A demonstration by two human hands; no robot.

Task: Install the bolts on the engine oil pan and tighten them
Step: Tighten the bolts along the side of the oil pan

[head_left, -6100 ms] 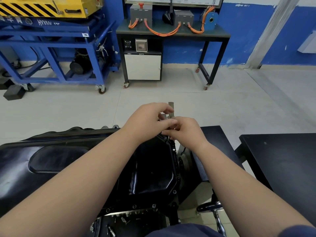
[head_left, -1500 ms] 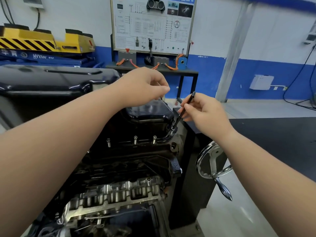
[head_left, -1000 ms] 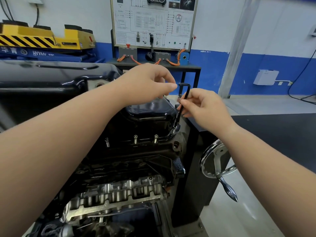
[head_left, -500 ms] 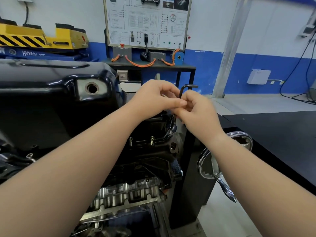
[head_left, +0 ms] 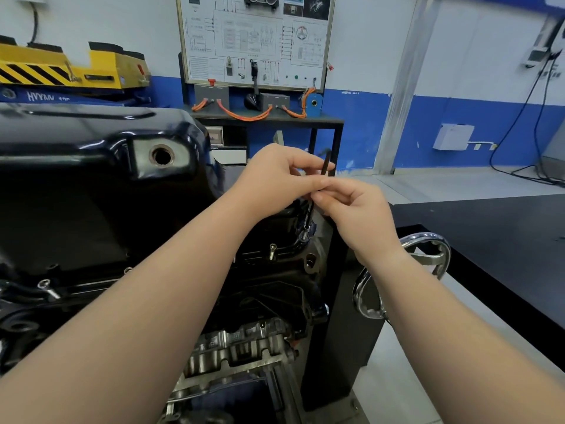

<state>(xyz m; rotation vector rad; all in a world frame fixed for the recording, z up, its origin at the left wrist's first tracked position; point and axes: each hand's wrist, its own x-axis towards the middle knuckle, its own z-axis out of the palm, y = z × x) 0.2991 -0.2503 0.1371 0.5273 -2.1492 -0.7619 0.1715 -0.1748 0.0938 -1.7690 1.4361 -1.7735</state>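
Observation:
The glossy black oil pan (head_left: 79, 191) sits on top of the upturned engine, its open drain hole (head_left: 162, 156) facing me. A thin black hex key (head_left: 324, 165) stands nearly upright with its lower tip in a bolt (head_left: 305, 234) at the pan's right corner. My left hand (head_left: 275, 179) and my right hand (head_left: 354, 209) meet at the key, and both pinch its shaft with their fingertips. Another bolt (head_left: 271, 250) stands proud on the front flange. One more bolt (head_left: 46, 286) shows at the far left of the flange.
A chromed handwheel (head_left: 406, 276) of the engine stand sticks out right of the engine. A black tabletop (head_left: 495, 234) fills the right side. Behind stand a trainer board on a dark bench (head_left: 269, 117) and a yellow-and-blue lift (head_left: 67, 75).
My view has moved closer to the pan. The key's bent top has swung round from pointing right. Both hands stay on the key, the right one now lower on the shaft.

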